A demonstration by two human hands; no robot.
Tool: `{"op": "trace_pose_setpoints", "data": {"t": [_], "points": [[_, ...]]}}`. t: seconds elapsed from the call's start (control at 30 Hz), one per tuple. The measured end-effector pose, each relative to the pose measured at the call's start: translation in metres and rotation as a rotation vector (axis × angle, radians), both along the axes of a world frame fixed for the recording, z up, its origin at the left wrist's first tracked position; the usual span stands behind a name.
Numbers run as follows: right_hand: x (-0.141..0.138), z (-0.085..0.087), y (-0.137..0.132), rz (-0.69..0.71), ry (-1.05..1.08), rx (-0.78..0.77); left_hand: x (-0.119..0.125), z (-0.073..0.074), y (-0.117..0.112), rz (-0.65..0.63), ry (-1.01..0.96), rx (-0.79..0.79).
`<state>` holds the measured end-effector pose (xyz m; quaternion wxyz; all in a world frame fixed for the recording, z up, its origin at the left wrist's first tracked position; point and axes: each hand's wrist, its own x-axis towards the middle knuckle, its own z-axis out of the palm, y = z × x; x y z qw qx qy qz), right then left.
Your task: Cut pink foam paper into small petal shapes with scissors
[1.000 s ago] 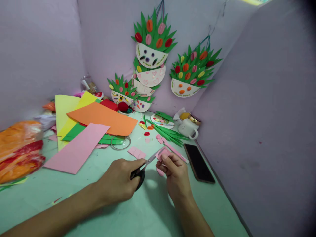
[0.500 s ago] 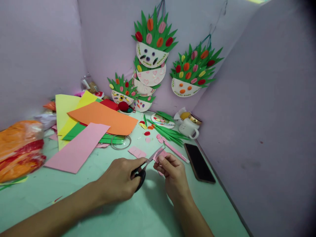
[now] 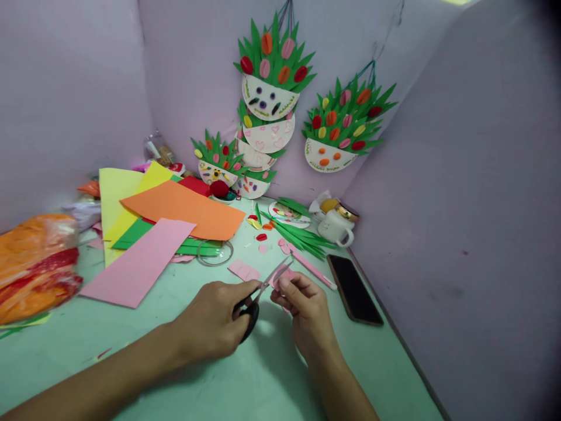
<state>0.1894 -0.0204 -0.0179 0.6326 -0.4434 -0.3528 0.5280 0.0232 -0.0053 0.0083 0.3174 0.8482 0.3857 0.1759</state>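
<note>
My left hand is closed round the black handles of a pair of scissors. Their blades point up and to the right, a little apart, against a small piece of pink paper. That piece is pinched between the thumb and fingers of my right hand, which partly cover it. Just behind the blades lies a pink paper strip with curved marks on it. A pink pen rests beyond my right hand, and small cut ovals, such as a red one, are scattered farther back.
Coloured sheets, an orange one and a pink one among them, pile up at the left by a roll of clear tape. A phone, a white mug and green paper leaves lie to the right. Paper-plate baskets hang behind.
The pink piece and the fingertips of my right hand have turned slightly at the blades. My left hand and the scissors have hardly moved.
</note>
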Motion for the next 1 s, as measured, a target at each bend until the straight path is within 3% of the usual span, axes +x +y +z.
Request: {"op": "trace_pose_setpoints", "data": {"t": [0.57, 1.0], "points": [[0.0004, -0.0024, 0.0001, -0.032, 0.041, -0.024, 0.0002, -0.0067, 0.0014, -0.013, -0.042, 0.013], [0.0031, -0.0022, 0.002, -0.046, 0.049, -0.024, -0.0003, -0.0023, 0.0011, -0.006, -0.016, 0.01]]}}
